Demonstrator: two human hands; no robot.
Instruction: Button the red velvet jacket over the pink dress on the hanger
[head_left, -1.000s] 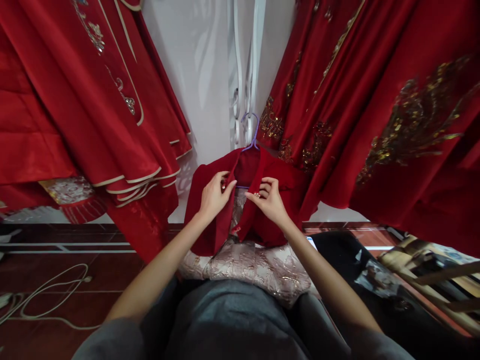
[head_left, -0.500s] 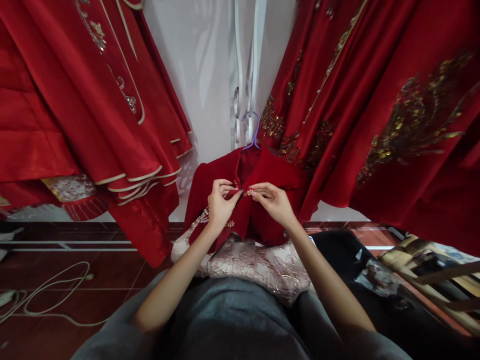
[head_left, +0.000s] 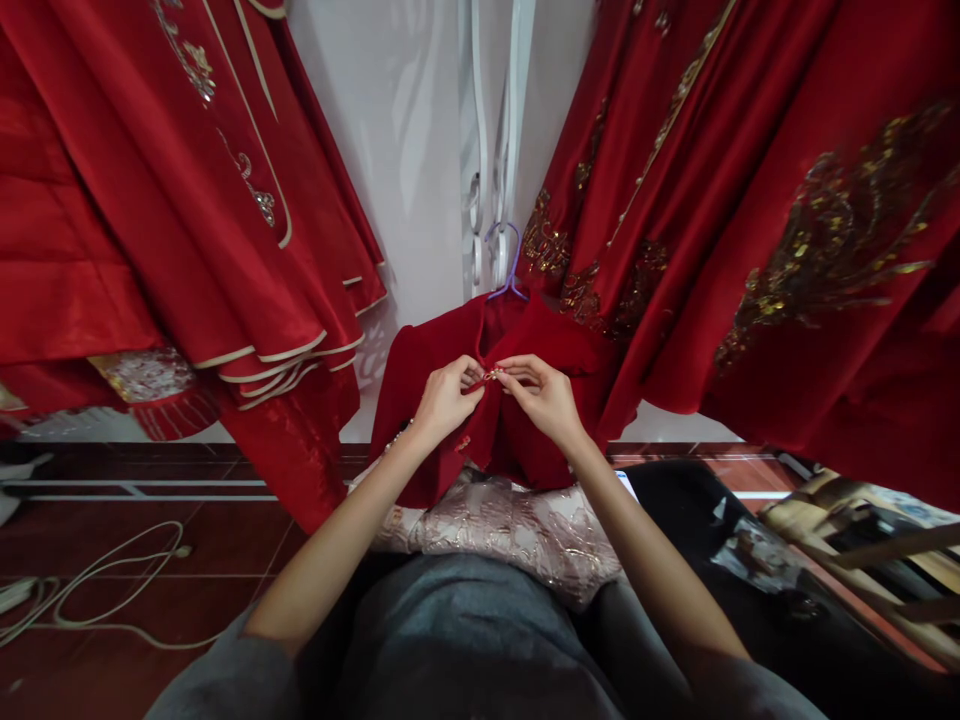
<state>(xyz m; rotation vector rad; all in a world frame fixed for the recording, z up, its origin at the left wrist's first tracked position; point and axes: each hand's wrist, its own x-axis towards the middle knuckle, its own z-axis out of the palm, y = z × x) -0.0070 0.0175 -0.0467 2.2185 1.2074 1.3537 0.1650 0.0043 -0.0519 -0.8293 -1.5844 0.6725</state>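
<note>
A red jacket on a purple hanger is spread before my lap. My left hand is closed in a pinch on the left front edge of the jacket, near the collar. Opposite it, my right hand pinches a small gold, beaded fastener at the other front edge. The fingertips of both hands nearly meet there, and they partly hide the fastener. Pale brocade fabric with a metallic pattern lies across my lap under the jacket's hem.
Red garments with pale trim hang at the left. Red gowns with gold embroidery hang at the right. Behind stand white cabinet doors. A white cable lies on the tiled floor, and a clear plastic bag rests on a black surface.
My left hand has moved slightly right, bringing its jacket edge up against the fastener in my right hand. The gap between the two front edges has narrowed.
</note>
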